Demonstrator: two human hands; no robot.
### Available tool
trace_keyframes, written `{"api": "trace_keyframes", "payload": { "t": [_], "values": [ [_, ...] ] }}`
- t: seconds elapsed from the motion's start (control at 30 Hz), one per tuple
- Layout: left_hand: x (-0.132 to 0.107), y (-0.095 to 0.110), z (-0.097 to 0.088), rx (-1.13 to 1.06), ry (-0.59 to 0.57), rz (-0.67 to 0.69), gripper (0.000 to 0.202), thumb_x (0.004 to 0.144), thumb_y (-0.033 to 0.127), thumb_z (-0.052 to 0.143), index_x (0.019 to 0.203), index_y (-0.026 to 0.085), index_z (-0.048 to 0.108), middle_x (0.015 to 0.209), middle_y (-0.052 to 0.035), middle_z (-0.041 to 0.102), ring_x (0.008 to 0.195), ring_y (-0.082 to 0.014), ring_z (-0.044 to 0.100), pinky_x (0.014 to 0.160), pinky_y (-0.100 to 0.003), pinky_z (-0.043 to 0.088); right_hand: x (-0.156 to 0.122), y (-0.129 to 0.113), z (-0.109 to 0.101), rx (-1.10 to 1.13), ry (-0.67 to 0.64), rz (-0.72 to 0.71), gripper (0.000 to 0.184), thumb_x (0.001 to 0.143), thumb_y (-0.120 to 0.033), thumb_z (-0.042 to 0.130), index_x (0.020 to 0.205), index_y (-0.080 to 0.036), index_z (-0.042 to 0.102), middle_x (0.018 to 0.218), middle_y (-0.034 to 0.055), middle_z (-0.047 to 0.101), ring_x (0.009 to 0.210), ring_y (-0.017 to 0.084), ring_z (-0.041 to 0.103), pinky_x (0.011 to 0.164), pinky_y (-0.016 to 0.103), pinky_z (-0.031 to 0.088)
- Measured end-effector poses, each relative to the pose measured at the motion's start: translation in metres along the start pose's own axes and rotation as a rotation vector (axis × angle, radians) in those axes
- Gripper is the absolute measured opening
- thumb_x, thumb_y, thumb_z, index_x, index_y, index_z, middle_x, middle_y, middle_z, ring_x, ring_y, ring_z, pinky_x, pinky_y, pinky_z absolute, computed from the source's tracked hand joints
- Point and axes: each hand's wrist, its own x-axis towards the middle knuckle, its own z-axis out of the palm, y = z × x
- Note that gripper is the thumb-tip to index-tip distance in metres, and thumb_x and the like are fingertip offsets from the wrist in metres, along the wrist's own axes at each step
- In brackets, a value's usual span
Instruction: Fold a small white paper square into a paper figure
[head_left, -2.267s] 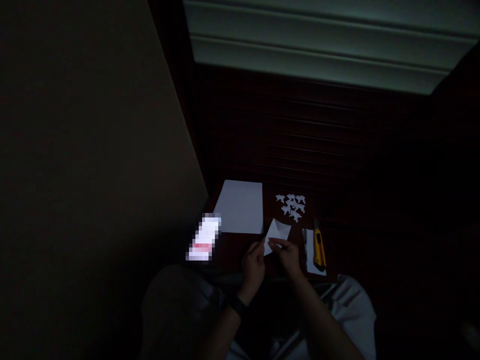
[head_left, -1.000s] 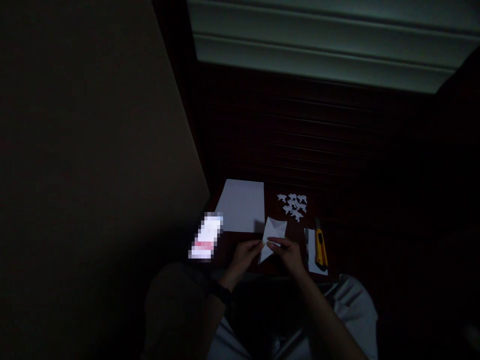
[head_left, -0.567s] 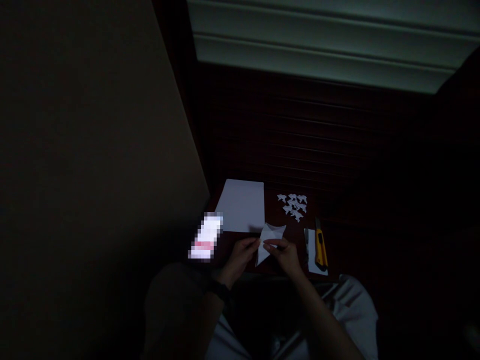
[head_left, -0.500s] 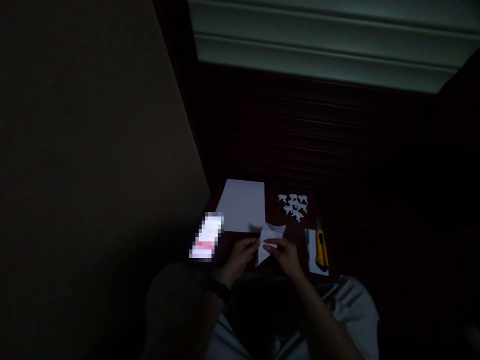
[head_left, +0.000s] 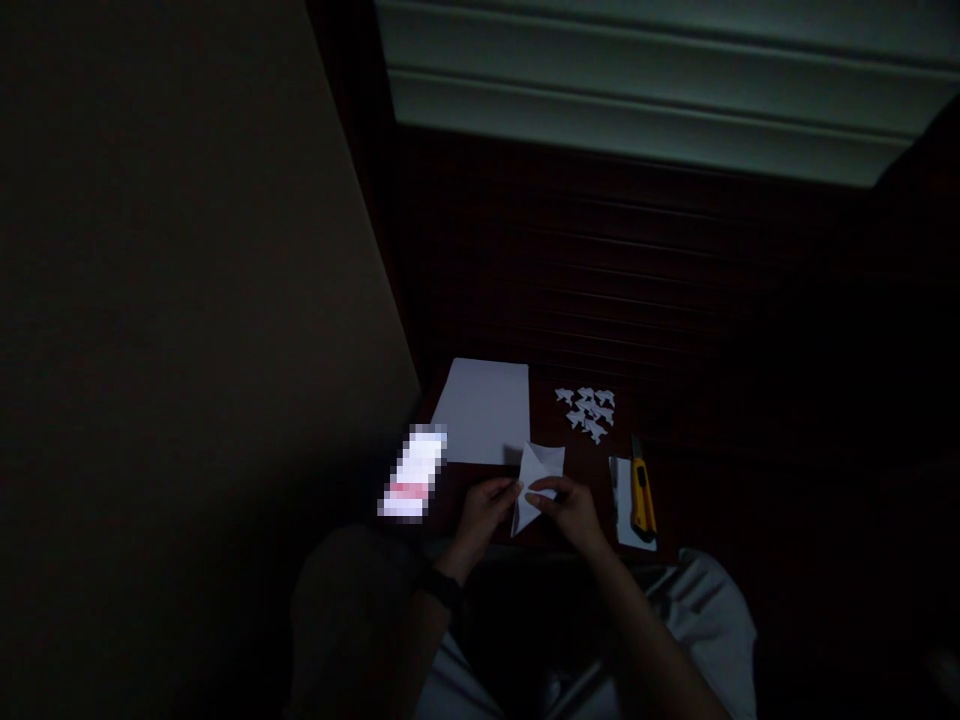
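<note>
In dim light I hold a small folded white paper (head_left: 538,470) above the near edge of a dark wooden table (head_left: 555,440). My left hand (head_left: 484,508) pinches its left side. My right hand (head_left: 571,508) pinches its right side, thumb and fingers closed on the creased sheet. The paper stands partly upright between both hands, its lower part hidden behind my fingers.
A white sheet of paper (head_left: 484,410) lies at the back left. Several small folded paper shapes (head_left: 586,410) lie at the back right. A yellow utility knife (head_left: 639,490) rests on a paper strip (head_left: 622,500) to the right. A lit phone screen (head_left: 414,472) sits left.
Both hands have turned and shifted the folded paper slightly left and closed it narrower. My left hand dropped a little and moved left. The things on the table have not moved.
</note>
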Motion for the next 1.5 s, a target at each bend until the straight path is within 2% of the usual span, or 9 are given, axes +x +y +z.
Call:
{"api": "trace_keyframes", "payload": {
  "t": [0.23,0.53,0.73,0.83,0.93,1.03,1.2,1.37,1.5],
  "values": [
    [-0.002,0.005,0.002,0.053,0.031,0.041,0.042,0.062,0.047,0.064,0.081,0.01,0.069,0.061,-0.0035,0.062,0.052,-0.0109,0.05,0.048,-0.02,0.036,0.001,0.003,0.002,-0.019,0.023,0.041,0.024,0.061,-0.036,0.068,0.074,-0.016,0.065,0.067,0.0026,0.064,0.059,0.015,0.055,0.053,0.024,0.042],
    [-0.002,0.0,0.002,0.073,0.018,0.068,0.038,0.067,0.043,0.061,0.085,0.011,0.068,0.063,-0.0027,0.061,0.054,-0.0102,0.048,0.047,-0.019,0.035,0.002,0.002,0.001,-0.117,-0.011,0.025,0.024,0.064,-0.039,0.064,0.062,-0.015,0.063,0.062,0.0027,0.062,0.056,0.015,0.054,0.052,0.023,0.04],
    [-0.003,-0.001,-0.002,0.05,-0.027,0.098,0.037,0.073,0.042,0.055,0.089,0.011,0.066,0.062,-0.0018,0.059,0.051,-0.0083,0.047,0.045,-0.017,0.033,0.002,0.003,0.004,-0.187,0.069,0.015,0.022,0.065,-0.037,0.062,0.06,-0.016,0.06,0.059,0.0013,0.061,0.054,0.014,0.053,0.051,0.022,0.039],
    [-0.003,-0.001,-0.004,0.042,-0.06,0.076,0.037,0.072,0.04,0.058,0.092,0.011,0.066,0.072,-0.0056,0.064,0.059,-0.0116,0.054,0.05,-0.019,0.039,0.002,0.006,0.005,-0.219,0.091,0.015,0.019,0.065,-0.035,0.062,0.06,-0.017,0.061,0.06,0.0017,0.061,0.056,0.015,0.053,0.051,0.022,0.039],
    [-0.002,-0.003,-0.004,0.026,-0.103,0.063,0.038,0.068,0.036,0.063,0.096,0.011,0.065,0.089,-0.0103,0.067,0.076,-0.0192,0.06,0.064,-0.026,0.046,0.002,0.007,0.006,-0.253,0.101,0.012,0.017,0.064,-0.034,0.062,0.061,-0.017,0.061,0.062,0.0017,0.061,0.056,0.015,0.053,0.052,0.023,0.039],
    [0.001,-0.007,-0.002,0.031,-0.071,0.076,0.043,0.067,0.034,0.064,0.104,0.013,0.062,0.096,-0.0119,0.066,0.085,-0.0231,0.061,0.073,-0.032,0.048,0.001,0.007,0.006,-0.278,0.152,-0.005,0.016,0.065,-0.033,0.062,0.062,-0.018,0.06,0.064,0.0017,0.062,0.056,0.015,0.054,0.053,0.023,0.039],
    [-0.001,-0.018,0.008,0.172,0.082,0.192,0.041,0.069,0.035,0.061,0.106,0.016,0.061,0.1,-0.0099,0.065,0.091,-0.0228,0.06,0.08,-0.036,0.047,-0.001,0.006,0.006,-0.272,0.29,0.001,0.021,0.066,-0.038,0.062,0.064,-0.018,0.062,0.064,0.0028,0.062,0.056,0.016,0.054,0.054,0.024,0.039],
    [-0.005,-0.02,0.016,0.276,0.065,0.269,0.039,0.07,0.031,0.06,0.107,0.018,0.06,0.1,-0.0077,0.065,0.088,-0.0203,0.061,0.079,-0.034,0.048,-0.002,0.01,0.009,-0.21,0.36,0.042,0.025,0.065,-0.041,0.062,0.064,-0.017,0.062,0.067,0.0051,0.064,0.061,0.018,0.057,0.058,0.026,0.041],
    [-0.007,-0.019,0.018,0.37,0.065,0.354,0.034,0.075,0.026,0.055,0.109,0.023,0.058,0.105,-0.0048,0.062,0.092,-0.0175,0.059,0.082,-0.032,0.046,-0.002,0.015,0.013,-0.12,0.355,0.083,0.027,0.064,-0.043,0.063,0.064,-0.016,0.062,0.065,0.0048,0.065,0.061,0.018,0.057,0.058,0.026,0.041]
  ]
}}
